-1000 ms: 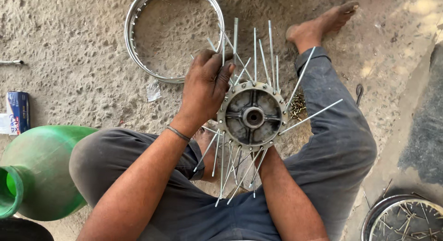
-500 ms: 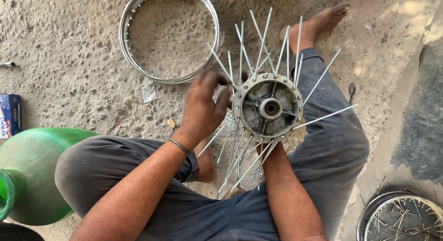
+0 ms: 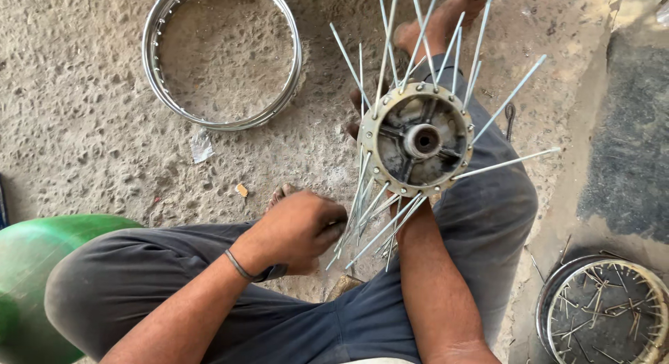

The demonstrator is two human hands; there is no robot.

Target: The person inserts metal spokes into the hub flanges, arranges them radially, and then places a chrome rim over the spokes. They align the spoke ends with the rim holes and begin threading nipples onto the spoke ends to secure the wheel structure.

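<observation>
Below the wheel hub (image 3: 418, 137), the left hand (image 3: 296, 231) is clenched around a bundle of loose spokes (image 3: 359, 221) that hang from the hub's flange. Behind the hub, the right hand is hidden; only its forearm (image 3: 435, 287) rises to the hub's underside, so its grip cannot be told. More spokes fan upward and to the right from the hub's rim. Left of the hub and beyond it, a bare chrome rim (image 3: 223, 57) lies flat on the concrete floor (image 3: 83, 127). Right of the hub and nearer, another wheel (image 3: 606, 312) lies holding scattered spokes. Far left of the hub sits a green container (image 3: 35, 266).
</observation>
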